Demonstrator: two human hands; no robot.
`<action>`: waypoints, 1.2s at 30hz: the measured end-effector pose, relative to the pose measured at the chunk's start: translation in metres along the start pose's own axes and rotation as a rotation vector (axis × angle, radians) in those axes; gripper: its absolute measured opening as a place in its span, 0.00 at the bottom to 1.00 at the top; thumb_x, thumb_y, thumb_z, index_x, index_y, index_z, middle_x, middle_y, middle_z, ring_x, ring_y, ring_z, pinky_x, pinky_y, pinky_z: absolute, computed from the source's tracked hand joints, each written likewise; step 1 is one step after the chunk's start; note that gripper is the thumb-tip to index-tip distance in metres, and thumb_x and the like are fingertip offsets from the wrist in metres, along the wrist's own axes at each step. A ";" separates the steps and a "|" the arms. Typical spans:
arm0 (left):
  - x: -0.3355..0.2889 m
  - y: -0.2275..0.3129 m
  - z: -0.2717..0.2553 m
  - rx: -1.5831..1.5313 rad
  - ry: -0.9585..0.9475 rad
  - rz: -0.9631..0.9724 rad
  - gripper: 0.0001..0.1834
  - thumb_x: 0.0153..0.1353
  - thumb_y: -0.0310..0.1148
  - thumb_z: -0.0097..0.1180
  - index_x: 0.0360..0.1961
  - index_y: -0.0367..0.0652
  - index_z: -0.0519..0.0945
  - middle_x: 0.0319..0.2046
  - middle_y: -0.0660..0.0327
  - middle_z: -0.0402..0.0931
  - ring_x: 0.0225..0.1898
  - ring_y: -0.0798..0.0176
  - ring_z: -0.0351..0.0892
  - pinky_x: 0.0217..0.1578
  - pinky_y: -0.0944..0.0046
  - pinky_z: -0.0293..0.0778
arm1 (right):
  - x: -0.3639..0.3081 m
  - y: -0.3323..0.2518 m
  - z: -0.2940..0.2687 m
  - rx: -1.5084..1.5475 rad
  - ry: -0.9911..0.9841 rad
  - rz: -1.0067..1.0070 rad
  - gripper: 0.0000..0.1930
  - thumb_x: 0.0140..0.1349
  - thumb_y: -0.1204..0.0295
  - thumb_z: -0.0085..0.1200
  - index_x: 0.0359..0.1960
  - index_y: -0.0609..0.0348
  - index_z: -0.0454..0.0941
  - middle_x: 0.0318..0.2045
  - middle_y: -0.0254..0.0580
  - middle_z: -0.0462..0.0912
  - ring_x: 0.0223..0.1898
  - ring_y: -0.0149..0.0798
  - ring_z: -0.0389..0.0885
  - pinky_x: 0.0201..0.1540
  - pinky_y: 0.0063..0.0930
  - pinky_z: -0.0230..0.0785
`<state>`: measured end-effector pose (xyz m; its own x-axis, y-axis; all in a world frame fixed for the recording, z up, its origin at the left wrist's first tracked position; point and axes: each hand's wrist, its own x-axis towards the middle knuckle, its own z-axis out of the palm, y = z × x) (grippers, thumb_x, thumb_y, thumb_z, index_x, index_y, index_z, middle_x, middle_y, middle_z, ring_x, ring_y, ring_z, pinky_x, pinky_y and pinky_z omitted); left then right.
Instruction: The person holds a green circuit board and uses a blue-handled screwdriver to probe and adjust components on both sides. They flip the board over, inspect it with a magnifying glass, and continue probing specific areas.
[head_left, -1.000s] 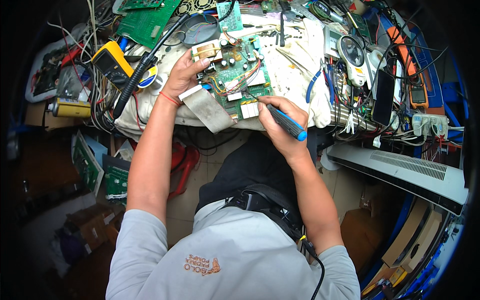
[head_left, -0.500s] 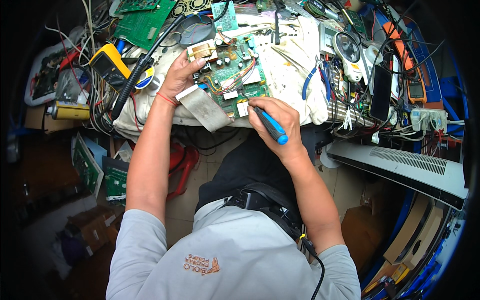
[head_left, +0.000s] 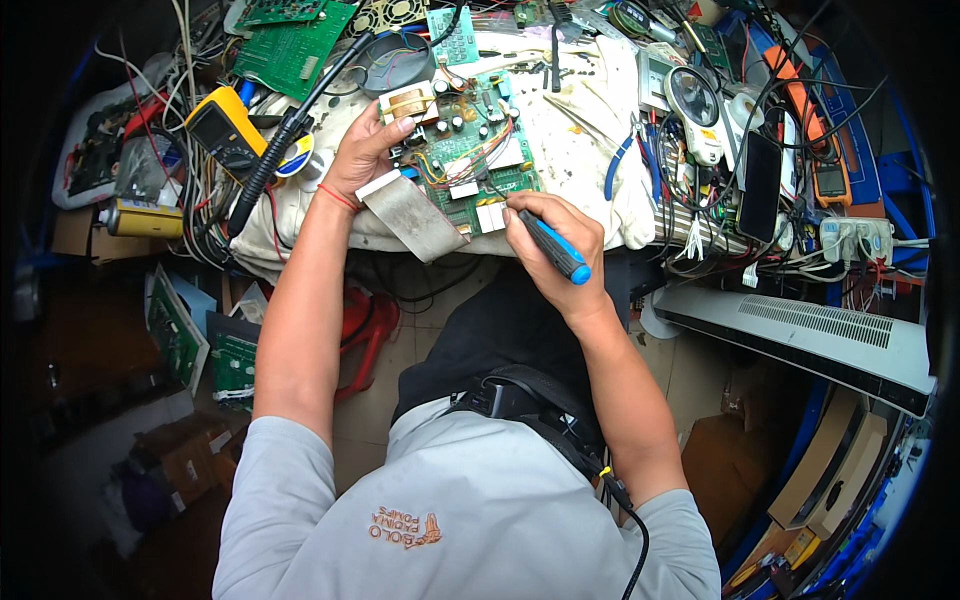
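Observation:
A green circuit board (head_left: 463,152) lies at the front of the cloth-covered bench, with a transformer (head_left: 408,103) at its upper left and coloured wires across it. My left hand (head_left: 370,148) grips the board's left edge, thumb beside the transformer. Below that hand, a wide grey ribbon cable (head_left: 415,222) hangs over the bench's front edge. In my closed right hand (head_left: 565,225) is a screwdriver (head_left: 550,247) with a black and blue handle. Its thin shaft points up and left over the board's right part; I cannot tell whether the tip touches.
A yellow multimeter (head_left: 226,130) and a black flexible arm (head_left: 272,155) stand to the left. Blue-handled pliers (head_left: 620,165), a white magnifier (head_left: 697,110) and a black phone (head_left: 762,185) lie to the right among tangled cables. More green boards (head_left: 290,55) are piled at the back left.
My right hand has tilted a little, the screwdriver's handle end swinging slightly right; more of the shaft shows. My left hand keeps its hold on the board.

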<state>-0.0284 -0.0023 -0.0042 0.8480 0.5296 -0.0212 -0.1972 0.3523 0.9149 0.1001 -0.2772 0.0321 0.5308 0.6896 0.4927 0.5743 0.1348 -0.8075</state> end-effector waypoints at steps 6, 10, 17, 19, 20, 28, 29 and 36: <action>0.000 0.001 -0.001 0.001 -0.006 -0.005 0.34 0.65 0.29 0.68 0.68 0.36 0.67 0.61 0.56 0.77 0.62 0.63 0.76 0.66 0.59 0.69 | 0.002 0.000 -0.001 -0.007 -0.040 -0.023 0.07 0.60 0.78 0.67 0.38 0.67 0.85 0.37 0.49 0.90 0.38 0.41 0.90 0.45 0.29 0.81; -0.001 0.001 0.000 -0.017 -0.003 -0.001 0.34 0.65 0.29 0.67 0.69 0.36 0.67 0.61 0.56 0.77 0.62 0.63 0.76 0.65 0.58 0.70 | 0.002 0.000 -0.002 0.021 -0.016 -0.011 0.07 0.59 0.78 0.67 0.38 0.68 0.85 0.37 0.49 0.89 0.39 0.43 0.90 0.45 0.30 0.81; 0.000 0.003 0.001 -0.008 -0.004 -0.010 0.33 0.66 0.28 0.66 0.69 0.36 0.67 0.61 0.56 0.77 0.62 0.63 0.76 0.65 0.58 0.70 | 0.002 0.000 -0.003 0.024 -0.070 0.012 0.08 0.59 0.78 0.67 0.39 0.68 0.85 0.38 0.50 0.89 0.40 0.42 0.90 0.46 0.30 0.81; -0.001 0.002 0.002 -0.029 -0.003 0.000 0.33 0.66 0.28 0.66 0.69 0.36 0.67 0.61 0.56 0.77 0.62 0.63 0.76 0.65 0.59 0.70 | 0.002 0.000 -0.003 0.030 -0.023 0.009 0.08 0.59 0.78 0.67 0.39 0.68 0.85 0.38 0.50 0.89 0.39 0.42 0.90 0.46 0.30 0.81; -0.001 0.002 0.001 -0.018 0.003 -0.007 0.33 0.66 0.28 0.66 0.69 0.36 0.67 0.61 0.57 0.77 0.62 0.63 0.76 0.65 0.59 0.69 | 0.002 -0.001 -0.004 0.031 0.001 0.007 0.08 0.59 0.78 0.67 0.39 0.68 0.85 0.38 0.50 0.89 0.39 0.42 0.90 0.46 0.30 0.81; 0.001 0.003 0.000 0.012 -0.011 -0.007 0.32 0.66 0.28 0.66 0.69 0.36 0.67 0.61 0.57 0.78 0.63 0.64 0.75 0.66 0.59 0.69 | 0.003 -0.001 -0.004 0.015 -0.050 -0.002 0.07 0.59 0.78 0.67 0.38 0.69 0.85 0.37 0.50 0.89 0.39 0.43 0.90 0.45 0.30 0.81; 0.000 0.003 0.001 0.003 -0.004 -0.009 0.32 0.66 0.28 0.66 0.69 0.36 0.67 0.61 0.57 0.77 0.63 0.63 0.75 0.66 0.59 0.69 | 0.003 -0.001 -0.004 0.011 -0.055 -0.003 0.07 0.59 0.78 0.67 0.38 0.69 0.85 0.37 0.50 0.89 0.39 0.43 0.90 0.45 0.31 0.81; -0.001 0.003 0.003 0.009 0.026 -0.007 0.34 0.65 0.29 0.67 0.69 0.35 0.67 0.61 0.56 0.77 0.62 0.63 0.75 0.66 0.58 0.69 | 0.003 0.000 -0.003 -0.001 -0.058 -0.027 0.07 0.59 0.78 0.66 0.38 0.68 0.85 0.37 0.50 0.89 0.38 0.44 0.90 0.44 0.31 0.81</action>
<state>-0.0285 -0.0046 -0.0002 0.8362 0.5471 -0.0380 -0.1866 0.3490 0.9183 0.1034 -0.2766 0.0348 0.4779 0.7259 0.4946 0.5885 0.1534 -0.7938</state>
